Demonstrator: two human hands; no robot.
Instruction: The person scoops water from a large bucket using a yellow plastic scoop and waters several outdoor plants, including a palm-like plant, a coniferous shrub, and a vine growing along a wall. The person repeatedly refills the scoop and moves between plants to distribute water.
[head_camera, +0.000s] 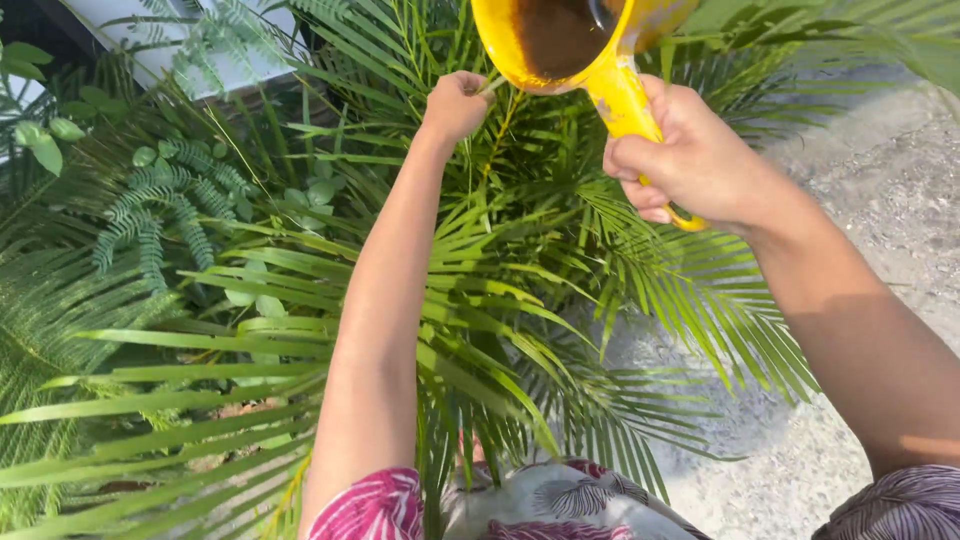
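My right hand (690, 160) grips the handle of a yellow plastic scoop (560, 45), held up over a palm plant; the scoop's bowl holds dark brown matter, and its top is cut off by the frame edge. My left hand (455, 105) reaches forward into the palm plant (500, 300) and is closed on a thin green frond stem just left of the scoop's rim. Long green fronds spread out under both arms.
Fern-like plants (160, 210) and broad-leaf greenery fill the left side. A pale gravelly ground (880, 200) lies to the right. A white wall edge (130, 30) shows at the top left. My patterned clothing is at the bottom edge.
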